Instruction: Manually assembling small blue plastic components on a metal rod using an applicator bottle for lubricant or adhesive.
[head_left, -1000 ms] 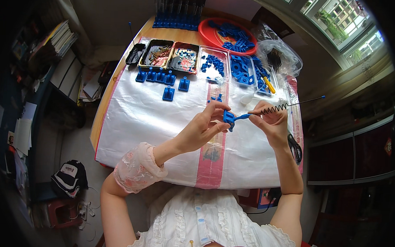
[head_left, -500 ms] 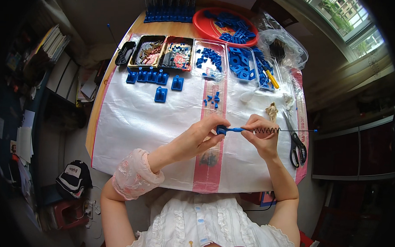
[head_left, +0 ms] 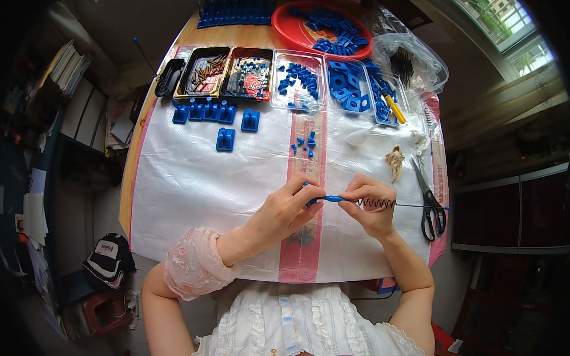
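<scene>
My left hand is closed, its thumb and fingertips pinching a blue plastic piece that they mostly hide. From that piece a narrow blue stem runs right to my right hand. The right fingers are pinched on a thin rod with a black coil spring around part of it. The rod lies nearly level and sticks out past the hand to a small blue tip. Both hands are above the white woven sheet, near its pink stripe.
Beyond my hands lie small blue pieces and several blue blocks. Trays of screws, nuts and blue parts line the back, below a red basin. Black scissors and a crumpled cloth lie right.
Both hands sit slightly lower in view and a little further left. My left fingers now cover more of the blue piece. The whole view has shifted slightly.
</scene>
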A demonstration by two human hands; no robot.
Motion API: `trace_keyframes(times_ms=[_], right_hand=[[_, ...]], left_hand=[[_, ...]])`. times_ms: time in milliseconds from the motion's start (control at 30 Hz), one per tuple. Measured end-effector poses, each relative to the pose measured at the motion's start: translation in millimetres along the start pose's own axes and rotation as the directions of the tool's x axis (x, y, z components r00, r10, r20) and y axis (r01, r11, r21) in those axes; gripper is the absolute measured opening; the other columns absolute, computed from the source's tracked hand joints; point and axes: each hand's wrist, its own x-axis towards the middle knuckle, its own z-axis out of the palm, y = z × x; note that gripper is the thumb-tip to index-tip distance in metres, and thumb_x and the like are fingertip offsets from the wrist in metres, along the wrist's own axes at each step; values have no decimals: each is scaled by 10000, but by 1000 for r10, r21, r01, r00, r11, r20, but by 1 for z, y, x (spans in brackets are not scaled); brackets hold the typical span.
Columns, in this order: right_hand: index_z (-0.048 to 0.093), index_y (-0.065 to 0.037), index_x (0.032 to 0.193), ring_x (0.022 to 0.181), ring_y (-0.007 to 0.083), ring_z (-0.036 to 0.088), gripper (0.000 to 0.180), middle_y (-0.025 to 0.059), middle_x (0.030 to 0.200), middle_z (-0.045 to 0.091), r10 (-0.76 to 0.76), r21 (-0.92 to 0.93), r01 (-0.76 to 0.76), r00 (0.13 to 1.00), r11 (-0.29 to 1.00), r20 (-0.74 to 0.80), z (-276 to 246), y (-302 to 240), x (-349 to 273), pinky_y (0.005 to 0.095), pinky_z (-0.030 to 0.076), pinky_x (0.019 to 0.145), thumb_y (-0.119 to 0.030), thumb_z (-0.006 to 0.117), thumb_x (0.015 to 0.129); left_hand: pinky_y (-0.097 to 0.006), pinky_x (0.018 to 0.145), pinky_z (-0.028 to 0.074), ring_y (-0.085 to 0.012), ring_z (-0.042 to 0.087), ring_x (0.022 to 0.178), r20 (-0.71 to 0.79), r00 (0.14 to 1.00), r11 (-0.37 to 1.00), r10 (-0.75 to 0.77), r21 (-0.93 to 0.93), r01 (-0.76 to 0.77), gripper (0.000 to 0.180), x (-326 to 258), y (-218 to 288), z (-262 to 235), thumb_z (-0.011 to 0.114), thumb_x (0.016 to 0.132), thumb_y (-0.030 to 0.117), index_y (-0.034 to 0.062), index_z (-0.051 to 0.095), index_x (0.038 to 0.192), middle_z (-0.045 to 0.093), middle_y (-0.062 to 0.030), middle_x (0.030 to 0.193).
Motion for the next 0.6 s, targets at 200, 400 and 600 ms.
trace_keyframes(times_ms=[200,400,600], right_hand=[[759,26,879,744,148,585,146,93,815,677,63,102,-62,998,993,-2,6,11,-2,276,429,657,122,798,777],[774,18,901,739,105,587,99,72,823,691,219,172,-218,976,961,15,14,18,-5,252,439,645,83,794,829],[765,22,881,756,84,576,50,44,820,678,292,248,-291,956,924,33,20,22,-7,241,432,663,70,771,869]], left_hand=[[-284,591,472,-162,603,731,-13,995,991,-102,-89,100,133,-1,-3,2,695,949,26,28,643,1072,625,-79,941],[-239,511,392,-37,504,587,134,921,877,-367,-279,390,107,-4,-3,-4,658,1020,137,33,633,1027,570,30,722],[-224,470,363,-13,494,547,257,843,742,-472,-400,538,136,-3,-6,-9,665,1033,182,50,639,1014,551,61,682]])
